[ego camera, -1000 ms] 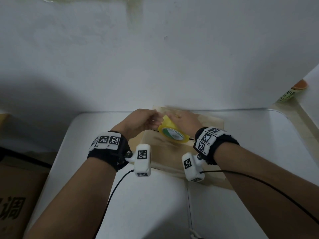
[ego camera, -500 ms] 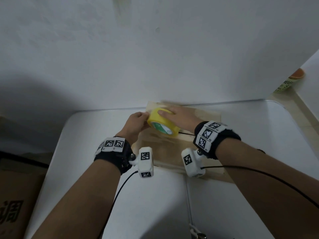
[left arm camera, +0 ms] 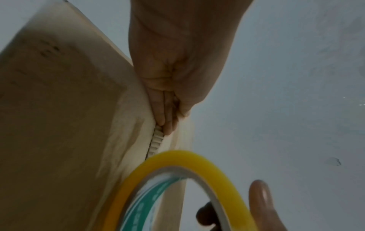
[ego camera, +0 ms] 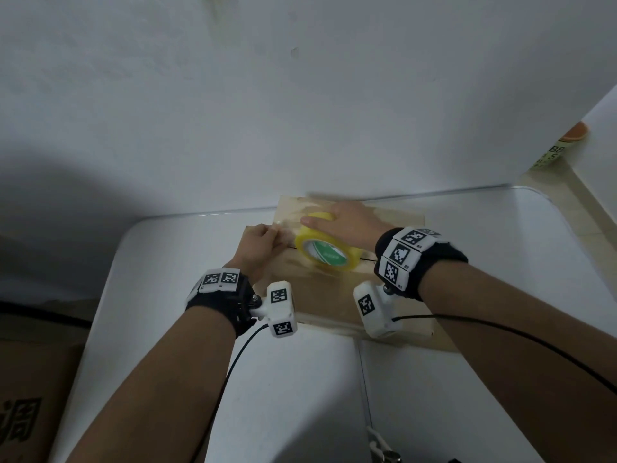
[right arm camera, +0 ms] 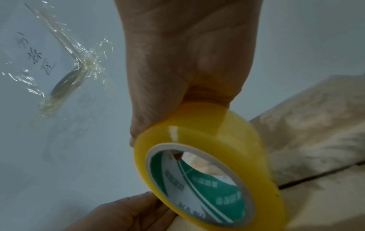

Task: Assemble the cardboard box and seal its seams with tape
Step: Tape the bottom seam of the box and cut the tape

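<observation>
A brown cardboard box (ego camera: 320, 295) lies on the white table (ego camera: 500, 262) with its top flaps closed along a dark seam. My right hand (ego camera: 320, 222) grips a yellow tape roll (ego camera: 325, 255) with a green core label, standing it tilted on the box top near the far left corner. My left hand (ego camera: 275, 230) sits at the box's left edge and pinches the tape end there. In the left wrist view its fingers (left arm camera: 168, 121) press along the corrugated edge of the box (left arm camera: 59, 109), just beyond the roll (left arm camera: 197, 157). The right wrist view shows the roll (right arm camera: 207, 132) under my palm.
A white wall rises right behind the box. A crumpled strip of clear tape (right arm camera: 69, 78) sticks to it. A printed cardboard carton (ego camera: 26, 412) stands on the floor at left, and a can with an orange lid (ego camera: 564, 145) at far right. Camera cables trail from both wrists.
My left hand has drawn away from the roll to the box's left edge, and a short stretch of tape now shows between them. The right hand keeps the roll.
</observation>
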Motion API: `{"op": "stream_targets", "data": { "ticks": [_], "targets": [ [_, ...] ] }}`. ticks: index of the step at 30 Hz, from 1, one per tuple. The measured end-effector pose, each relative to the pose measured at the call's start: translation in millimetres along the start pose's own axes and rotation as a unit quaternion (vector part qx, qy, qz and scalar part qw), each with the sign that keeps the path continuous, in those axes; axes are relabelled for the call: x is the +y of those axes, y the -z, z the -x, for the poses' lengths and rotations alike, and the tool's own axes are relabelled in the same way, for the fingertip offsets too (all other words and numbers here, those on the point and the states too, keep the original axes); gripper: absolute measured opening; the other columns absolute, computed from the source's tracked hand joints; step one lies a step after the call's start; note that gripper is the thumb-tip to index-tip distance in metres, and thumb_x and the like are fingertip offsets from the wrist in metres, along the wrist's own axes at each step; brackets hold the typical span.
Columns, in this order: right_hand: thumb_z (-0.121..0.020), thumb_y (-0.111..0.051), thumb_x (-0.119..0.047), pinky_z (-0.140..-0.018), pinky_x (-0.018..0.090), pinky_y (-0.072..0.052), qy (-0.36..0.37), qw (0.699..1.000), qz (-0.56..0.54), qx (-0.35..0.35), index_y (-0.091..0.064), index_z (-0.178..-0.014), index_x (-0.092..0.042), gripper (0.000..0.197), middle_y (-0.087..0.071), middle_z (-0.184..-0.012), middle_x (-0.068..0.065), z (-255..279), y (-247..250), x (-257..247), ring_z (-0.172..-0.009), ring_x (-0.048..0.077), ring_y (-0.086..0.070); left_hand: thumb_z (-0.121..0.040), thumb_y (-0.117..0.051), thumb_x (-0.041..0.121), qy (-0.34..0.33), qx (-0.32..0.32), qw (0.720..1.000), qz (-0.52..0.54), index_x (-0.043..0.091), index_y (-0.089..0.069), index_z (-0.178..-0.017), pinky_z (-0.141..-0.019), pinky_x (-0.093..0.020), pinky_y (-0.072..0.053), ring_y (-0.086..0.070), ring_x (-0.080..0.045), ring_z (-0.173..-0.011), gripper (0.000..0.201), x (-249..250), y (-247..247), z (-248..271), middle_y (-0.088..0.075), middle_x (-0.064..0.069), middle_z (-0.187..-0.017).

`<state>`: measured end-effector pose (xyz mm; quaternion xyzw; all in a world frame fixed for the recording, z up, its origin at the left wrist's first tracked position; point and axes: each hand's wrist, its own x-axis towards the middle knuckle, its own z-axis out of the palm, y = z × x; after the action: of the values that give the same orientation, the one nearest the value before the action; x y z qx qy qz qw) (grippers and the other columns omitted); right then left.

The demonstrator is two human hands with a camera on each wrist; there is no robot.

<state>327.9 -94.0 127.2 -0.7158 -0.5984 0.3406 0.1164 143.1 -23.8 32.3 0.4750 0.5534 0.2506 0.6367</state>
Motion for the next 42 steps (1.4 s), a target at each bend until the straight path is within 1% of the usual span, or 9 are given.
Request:
{"op": "stream_targets", "data": {
  "ticks": [4,7,13,18,22,28,33,38,42],
  "targets": [
    [-0.085,-0.047,-0.067,-0.097,0.032,-0.039,-0.032,0.998,0.040,-0.023,-0.051,-0.136,-0.010,0.076,-0.053,-0.139,0.009,1,7,0,-0.126,0.026,-0.049,-0.099,-0.048,0.020,0.002,0.002,1.000,0.025,0.004,-0.061,-0.089,-0.098,-0.040,-0.050,-0.065,-0.031,-0.106,0.023,3,-2,6,-0.068,-0.022,-0.106],
    [-0.081,-0.046,-0.073,-0.103,0.032,-0.036,-0.039,0.997,0.054,-0.028,-0.047,-0.140,-0.014,0.084,-0.046,-0.145,0.007,0,5,-1,-0.132,0.024,-0.044,-0.089,-0.056,0.033,-0.008,0.001,1.000,-0.002,0.008,-0.063,-0.087,-0.100,-0.045,-0.049,-0.066,-0.030,-0.104,0.027,0,1,5,-0.070,-0.018,-0.104],
    [-0.085,-0.043,-0.071,-0.098,0.033,-0.040,-0.046,0.995,0.083,-0.018,-0.051,-0.136,-0.011,0.080,-0.051,-0.141,0.008,5,3,-1,-0.127,0.025,-0.050,-0.070,-0.060,0.047,-0.012,-0.018,1.000,-0.017,0.011,-0.060,-0.086,-0.101,-0.049,-0.047,-0.067,-0.027,-0.105,0.039,-11,9,-6,-0.071,-0.016,-0.104],
    [-0.092,-0.044,-0.057,-0.101,0.036,-0.041,-0.060,0.997,-0.045,-0.021,-0.056,-0.131,-0.017,0.057,-0.055,-0.136,0.005,7,8,5,-0.123,0.024,-0.051,-0.100,-0.043,0.016,-0.011,-0.015,0.998,0.062,0.003,-0.053,-0.087,-0.091,-0.034,-0.054,-0.067,-0.026,-0.103,0.021,-4,1,1,-0.068,-0.017,-0.103],
    [-0.082,-0.046,-0.071,-0.108,0.039,-0.039,-0.078,0.993,-0.088,-0.018,-0.049,-0.138,-0.025,0.072,-0.051,-0.141,-0.002,15,6,16,-0.128,0.020,-0.049,-0.103,-0.038,0.012,-0.005,-0.041,0.995,0.093,0.003,-0.051,-0.086,-0.083,-0.024,-0.056,-0.067,-0.019,-0.094,0.023,1,-1,6,-0.065,-0.019,-0.106],
    [-0.089,-0.044,-0.063,-0.103,0.035,-0.037,-0.037,0.998,0.030,-0.029,-0.050,-0.137,-0.021,0.064,-0.050,-0.142,0.003,4,-7,-13,-0.126,0.023,-0.049,-0.095,-0.056,0.030,-0.069,0.000,0.997,-0.035,0.003,-0.066,-0.091,-0.080,-0.033,-0.052,-0.061,-0.019,-0.077,0.030,21,28,8,-0.065,-0.008,-0.082],
    [-0.092,-0.042,-0.059,-0.094,0.033,-0.038,-0.022,0.987,0.146,-0.059,-0.047,-0.140,-0.016,0.064,-0.048,-0.143,0.008,-10,-14,-41,-0.124,0.026,-0.050,-0.090,-0.063,0.023,-0.092,0.032,0.981,-0.166,0.004,-0.070,-0.082,-0.082,-0.038,-0.055,-0.062,-0.018,-0.071,0.022,18,43,8,-0.067,-0.004,-0.070],
    [-0.090,-0.043,-0.062,-0.098,0.036,-0.039,-0.047,0.983,0.164,-0.073,-0.050,-0.136,-0.013,0.067,-0.052,-0.139,0.009,-21,-15,-46,-0.122,0.027,-0.051,-0.090,-0.062,0.027,-0.087,0.094,0.982,-0.140,0.001,-0.068,-0.086,-0.077,-0.033,-0.053,-0.059,-0.013,-0.067,0.027,7,76,4,-0.065,-0.001,-0.072],
    [-0.090,-0.043,-0.061,-0.100,0.037,-0.042,-0.065,0.978,0.183,-0.079,-0.051,-0.133,-0.008,0.069,-0.054,-0.136,0.012,-30,-16,-53,-0.120,0.029,-0.053,-0.095,-0.057,0.022,-0.053,0.030,0.993,-0.103,-0.001,-0.066,-0.096,-0.075,-0.026,-0.052,-0.059,-0.016,-0.073,0.025,5,87,-5,-0.063,-0.005,-0.078]
  ]
}}
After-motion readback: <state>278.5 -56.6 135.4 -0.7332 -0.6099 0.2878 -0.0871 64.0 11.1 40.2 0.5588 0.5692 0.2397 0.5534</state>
